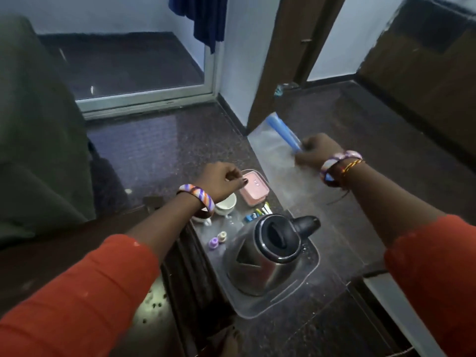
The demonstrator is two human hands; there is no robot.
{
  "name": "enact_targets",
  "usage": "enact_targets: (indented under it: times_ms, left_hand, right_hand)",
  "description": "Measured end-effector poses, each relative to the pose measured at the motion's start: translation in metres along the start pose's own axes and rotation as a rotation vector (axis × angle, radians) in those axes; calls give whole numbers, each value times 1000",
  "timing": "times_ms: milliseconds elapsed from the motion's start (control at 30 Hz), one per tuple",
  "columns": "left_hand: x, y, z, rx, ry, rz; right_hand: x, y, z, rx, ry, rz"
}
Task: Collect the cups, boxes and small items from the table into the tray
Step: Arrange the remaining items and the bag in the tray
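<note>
A clear plastic tray (260,311) holds a steel kettle with a black lid (268,251), a pink box (253,188), white cups (226,204), several colourful sachets (257,213) and two small spools (217,240). My left hand (221,179) is closed at the tray's far left edge, its thumb against the pink box. My right hand (318,153) grips a blue handle (283,131) on the tray's clear right side (291,181). Both arms wear orange sleeves and bangles.
A dark wooden table (77,233) lies to the left and under the tray's left side. Dark polished floor spreads ahead. A sliding glass door (144,96) is at the back left, a brown door frame (280,60) at the back right. A green seat (33,124) fills the left.
</note>
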State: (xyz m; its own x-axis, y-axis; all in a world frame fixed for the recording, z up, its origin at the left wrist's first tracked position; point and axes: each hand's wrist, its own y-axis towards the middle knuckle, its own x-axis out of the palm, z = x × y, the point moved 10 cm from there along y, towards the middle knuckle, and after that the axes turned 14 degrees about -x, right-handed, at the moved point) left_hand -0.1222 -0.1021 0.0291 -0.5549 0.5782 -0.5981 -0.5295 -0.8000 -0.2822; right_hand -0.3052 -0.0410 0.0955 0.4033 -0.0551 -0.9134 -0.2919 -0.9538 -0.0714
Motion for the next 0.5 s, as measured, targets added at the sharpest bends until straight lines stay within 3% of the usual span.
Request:
enact_targets:
  times_ms: [233,433,500]
  left_hand:
    - [64,49,12,-79,178,-122]
    - [93,69,18,-126,266,-190]
    - [99,73,23,-136,276,-194]
  right_hand:
    - [62,-7,91,-33,-94,-132]
    - [58,5,97,-216,-201,-104]
    - [60,9,94,-283,-205,-199]
